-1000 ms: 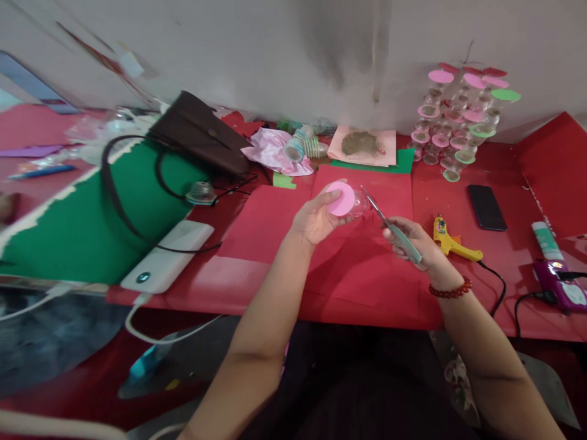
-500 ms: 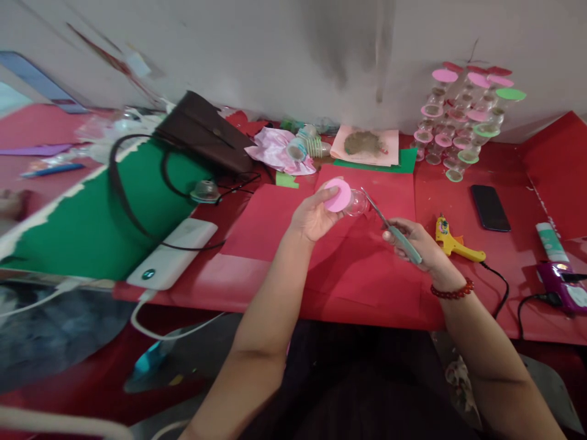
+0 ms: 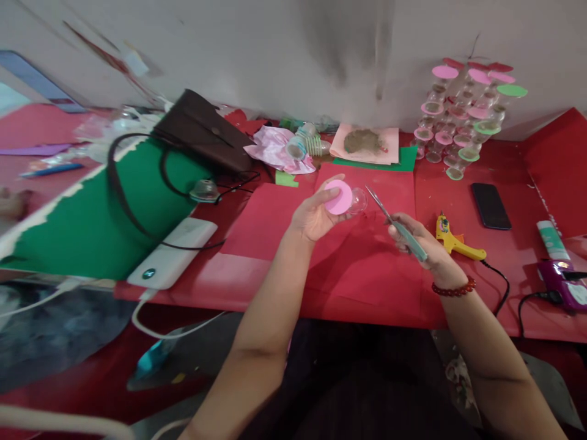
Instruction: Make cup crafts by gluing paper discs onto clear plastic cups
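My left hand (image 3: 316, 214) pinches a round pink paper disc (image 3: 339, 197), its thumb lying on the disc's face. A clear plastic cup-like piece (image 3: 358, 200) sticks out on the disc's right side; whether it is joined to the disc I cannot tell. My right hand (image 3: 419, 238) is closed around the pale green handle of what look like scissors (image 3: 408, 238), seen edge-on. Their thin metal blades point up and left, with the tip close to the clear piece but apart from it. Red paper sheets (image 3: 367, 275) lie under both hands.
Right of my hands lie a yellow glue gun (image 3: 458, 241), a phone (image 3: 490, 206) and a glue stick (image 3: 553, 239). Strings of clear cups with coloured discs (image 3: 463, 116) hang behind. A brown bag (image 3: 202, 131) and white power bank (image 3: 172, 253) sit left. Another person's hand (image 3: 11, 205) shows far left.
My right hand and the scissors have shifted slightly right, so the tip is a bit farther from the pink disc. My left hand keeps nearly the same place and grip.
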Motion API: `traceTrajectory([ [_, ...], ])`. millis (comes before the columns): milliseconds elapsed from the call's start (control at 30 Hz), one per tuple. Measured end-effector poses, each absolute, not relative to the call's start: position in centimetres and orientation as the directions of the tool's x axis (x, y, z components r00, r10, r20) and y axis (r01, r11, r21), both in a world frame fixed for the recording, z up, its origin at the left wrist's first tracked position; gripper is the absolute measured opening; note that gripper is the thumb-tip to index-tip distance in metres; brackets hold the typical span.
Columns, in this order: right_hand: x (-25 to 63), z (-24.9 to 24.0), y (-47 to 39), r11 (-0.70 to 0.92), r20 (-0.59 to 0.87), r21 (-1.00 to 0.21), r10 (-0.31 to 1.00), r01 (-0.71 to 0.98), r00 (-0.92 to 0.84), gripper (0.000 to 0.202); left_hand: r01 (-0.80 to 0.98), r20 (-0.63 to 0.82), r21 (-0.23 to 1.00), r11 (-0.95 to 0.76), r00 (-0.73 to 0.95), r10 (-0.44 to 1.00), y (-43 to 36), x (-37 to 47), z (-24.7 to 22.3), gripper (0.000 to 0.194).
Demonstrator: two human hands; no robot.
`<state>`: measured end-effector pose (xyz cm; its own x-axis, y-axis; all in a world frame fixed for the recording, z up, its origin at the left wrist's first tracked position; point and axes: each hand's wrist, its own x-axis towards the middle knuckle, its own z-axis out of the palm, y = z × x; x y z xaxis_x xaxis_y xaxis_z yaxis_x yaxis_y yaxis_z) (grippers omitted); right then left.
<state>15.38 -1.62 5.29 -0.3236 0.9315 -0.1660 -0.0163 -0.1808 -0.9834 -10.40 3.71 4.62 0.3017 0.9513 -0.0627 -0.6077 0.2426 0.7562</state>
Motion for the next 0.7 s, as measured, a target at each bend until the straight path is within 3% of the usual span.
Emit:
traceTrajectory([
  [267,15.19,5.51,-1.47,-0.280,-0.251,-0.958,0.921,-0.060,-0.298,0.062,-0.576,-0.051,0.780,0.245,0.332,0.942,3.45,-10.24,4.88,0.076],
  [700,15.42,5.41,-1.28,-0.318,-0.279,-0.946,0.903,-0.070,-0.327,0.061,-0.547,-0.052,0.798,0.254,0.357,0.933,3.33,-10.35,5.01,0.073],
])
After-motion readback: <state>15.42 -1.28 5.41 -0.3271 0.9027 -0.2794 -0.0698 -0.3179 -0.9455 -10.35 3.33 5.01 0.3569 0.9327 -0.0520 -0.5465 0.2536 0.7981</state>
